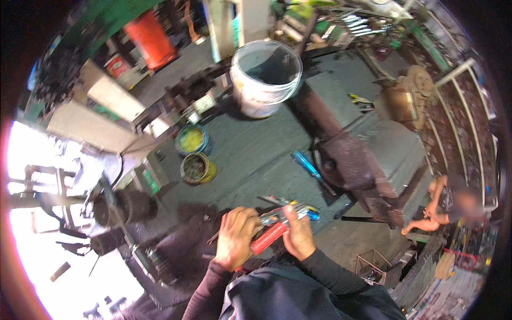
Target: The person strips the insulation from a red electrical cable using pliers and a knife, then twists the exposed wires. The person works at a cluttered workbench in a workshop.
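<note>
Close in front of my body, both hands meet on a tool with a thick red handle and a grey metal part above it. My left hand has its fingers curled over the left side of the tool. From the other side my right hand grips it, thumb up along the metal. The tool's exact kind is hard to make out, since the fingers cover much of it. Just beyond my right hand lie small metal tools and a blue piece. Farther off, a long blue object rests on the dark bench top.
A white bucket stands at the back, with a blue-rimmed tub and a yellowish can nearer. A rusty metal beam crosses on the right. Past it are yellow-handled pliers and a seated person. Machinery stands left.
</note>
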`<action>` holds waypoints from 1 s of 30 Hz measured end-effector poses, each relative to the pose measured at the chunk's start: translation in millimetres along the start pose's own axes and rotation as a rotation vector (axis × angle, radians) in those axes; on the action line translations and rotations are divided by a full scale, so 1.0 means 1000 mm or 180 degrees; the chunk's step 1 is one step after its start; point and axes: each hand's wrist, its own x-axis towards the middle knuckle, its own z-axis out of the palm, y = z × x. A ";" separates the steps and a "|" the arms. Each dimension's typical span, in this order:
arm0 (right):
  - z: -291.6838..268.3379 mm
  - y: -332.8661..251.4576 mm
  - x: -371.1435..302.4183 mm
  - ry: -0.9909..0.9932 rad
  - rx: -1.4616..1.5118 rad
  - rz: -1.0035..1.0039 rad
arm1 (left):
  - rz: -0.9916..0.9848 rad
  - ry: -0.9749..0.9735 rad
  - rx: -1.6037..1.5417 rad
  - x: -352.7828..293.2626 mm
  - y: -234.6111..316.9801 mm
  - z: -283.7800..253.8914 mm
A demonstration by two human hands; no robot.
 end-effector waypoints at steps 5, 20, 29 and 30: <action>-0.012 0.019 0.008 0.0246 -0.0241 -0.0043 | 0.0159 0.0139 -0.0234 0.004 0.002 0.009; -0.015 0.044 0.021 0.0334 -0.0391 -0.0154 | 0.0299 0.0054 0.0187 -0.002 0.004 0.011; -0.006 0.030 0.014 0.0354 -0.0204 0.0093 | -0.0095 0.0100 -0.0408 0.008 0.025 -0.002; -0.007 0.031 0.015 0.0359 -0.0195 0.0109 | -0.0106 0.0106 -0.0430 0.010 0.026 -0.002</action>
